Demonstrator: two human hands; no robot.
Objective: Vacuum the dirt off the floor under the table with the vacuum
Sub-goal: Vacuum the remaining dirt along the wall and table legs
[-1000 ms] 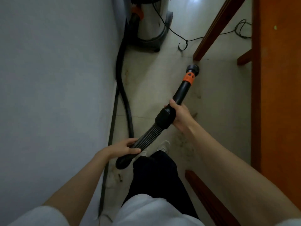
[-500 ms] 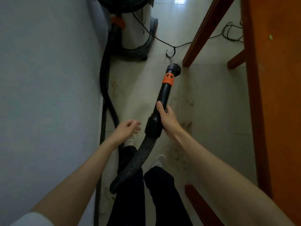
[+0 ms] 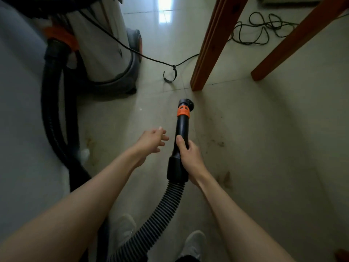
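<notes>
The right hand (image 3: 189,157) grips the black wand (image 3: 181,129) at frame centre, fingers wrapped round it, thumb along the top. The left hand (image 3: 152,139) hovers just beside the wand, fingers loosely spread, holding nothing. The nozzle (image 3: 186,103) points toward the table leg (image 3: 209,46); contact with the floor (image 3: 264,129) cannot be confirmed. Dirt marks (image 3: 217,142) lie right of the wand. The ribbed hose (image 3: 160,210) runs to the lower edge. The vacuum canister (image 3: 102,44) stands at upper left.
</notes>
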